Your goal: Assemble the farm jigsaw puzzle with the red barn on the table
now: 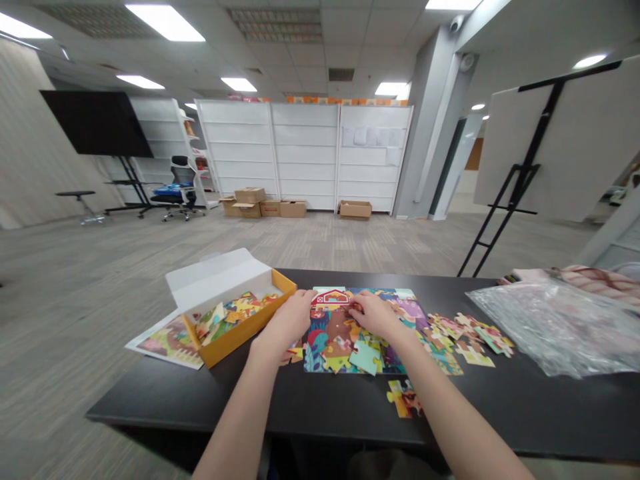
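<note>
A colourful jigsaw puzzle (327,327), partly put together, lies flat on the black table in front of me. My left hand (299,312) rests at its upper left edge, fingers stretched forward beside a section with a red barn (331,297). At the right of that barn, my right hand (373,312) has its fingers bent together on a small puzzle piece, mostly hidden by the fingertips. A pale green loose piece (365,357) lies on the lower part of the puzzle. Several more loose pieces (467,333) are heaped to the right, and a few (404,399) lie below it.
An open yellow box (235,340) with puzzle pieces stands at the left, its white lid raised, over a printed picture sheet (173,343). Clear plastic wrapping (555,327) covers the table's right end. Beyond the black table (345,413) are cardboard boxes (250,203) and an easel-like stand (505,200).
</note>
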Motion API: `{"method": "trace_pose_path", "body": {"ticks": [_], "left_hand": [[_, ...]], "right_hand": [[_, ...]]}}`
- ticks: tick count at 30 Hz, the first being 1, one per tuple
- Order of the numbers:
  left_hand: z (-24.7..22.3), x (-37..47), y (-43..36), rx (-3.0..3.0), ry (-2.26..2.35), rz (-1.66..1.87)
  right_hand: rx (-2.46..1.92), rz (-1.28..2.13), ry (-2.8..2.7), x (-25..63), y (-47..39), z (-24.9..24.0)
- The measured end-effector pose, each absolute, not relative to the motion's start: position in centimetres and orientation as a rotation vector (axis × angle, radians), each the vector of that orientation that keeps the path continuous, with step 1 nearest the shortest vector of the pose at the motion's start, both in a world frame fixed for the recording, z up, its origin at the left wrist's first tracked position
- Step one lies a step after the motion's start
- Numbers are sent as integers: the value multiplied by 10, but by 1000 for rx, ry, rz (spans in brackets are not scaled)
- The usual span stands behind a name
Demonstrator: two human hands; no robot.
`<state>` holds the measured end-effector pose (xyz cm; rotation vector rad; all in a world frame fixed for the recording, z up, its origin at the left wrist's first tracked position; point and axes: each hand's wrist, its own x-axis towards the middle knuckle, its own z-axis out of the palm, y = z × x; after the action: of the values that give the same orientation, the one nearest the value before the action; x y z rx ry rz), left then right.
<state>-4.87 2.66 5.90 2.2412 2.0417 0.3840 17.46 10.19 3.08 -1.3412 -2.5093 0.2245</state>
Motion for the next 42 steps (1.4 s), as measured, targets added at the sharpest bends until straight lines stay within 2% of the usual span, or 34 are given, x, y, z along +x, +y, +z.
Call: {"method": "trace_pose_path", "body": {"ticks": [2,6,16,21,25,30,34,42], "left_hand": [[80,-62,14,2210,2037,399],[107,-79,-6,2077,2145,195],[90,-64,-3,1787,2081,-71],[87,-69,-5,1718,2010,31],[96,-76,-8,1884,1918,179],[112,-71,-8,1957,1720,642],[96,-61,8,1806,1638,904],[52,-52,36,1806,1716,774]], "right_hand": [[-1332,221,-2507,175,102,32],[-1361,196,-2466,175,102,33],[-1356,191,-2456,177,104,32],[-1366,205,-2451,177,105,32],[-1376,215,-2450,177,105,34],[-1456,215,-2373,177,103,38],[-1444,206,-2331,177,103,39],[-1353,229,-2359,172,104,34]]}}
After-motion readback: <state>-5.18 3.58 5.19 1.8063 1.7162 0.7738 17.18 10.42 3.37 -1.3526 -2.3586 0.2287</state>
